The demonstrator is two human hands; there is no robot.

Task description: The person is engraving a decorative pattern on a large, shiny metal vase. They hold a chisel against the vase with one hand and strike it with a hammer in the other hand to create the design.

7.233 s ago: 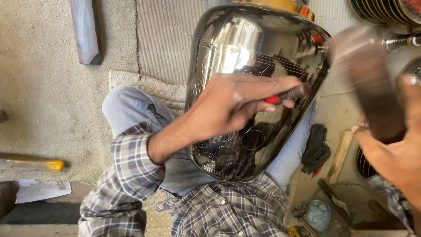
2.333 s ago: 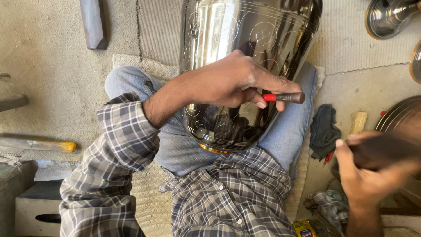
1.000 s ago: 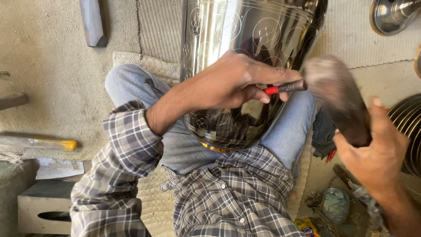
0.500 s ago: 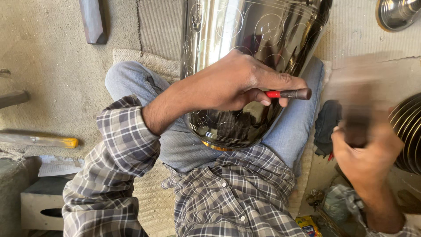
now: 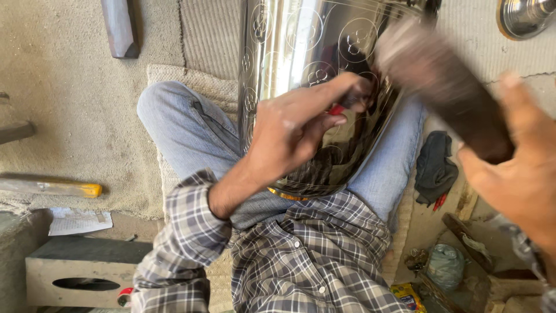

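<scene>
A large shiny metal pot (image 5: 313,75) rests in the person's lap, propped on blue jeans (image 5: 191,130) and running from the centre of the view up toward 12 o'clock; circular flower patterns are cut into its side. The left hand (image 5: 295,130) lies against the pot's surface, fingers pressed together and pinching a small punch (image 5: 341,105) with a red band (only a little of it shows between the fingertips). At 2 o'clock from that hand, the right hand (image 5: 521,174) is wrapped around the handle of a dark mallet (image 5: 443,87), whose head is blurred and hangs just beside the punch, over the pot.

A dark rag (image 5: 434,168) lies on the floor at 3 o'clock, next to the right knee. At 9 o'clock, well apart from the hands, sits a yellow-tipped tool (image 5: 52,187), with a sheet of paper (image 5: 78,221) just below it. Another shiny metal vessel (image 5: 524,17) pokes in at the upper right corner.
</scene>
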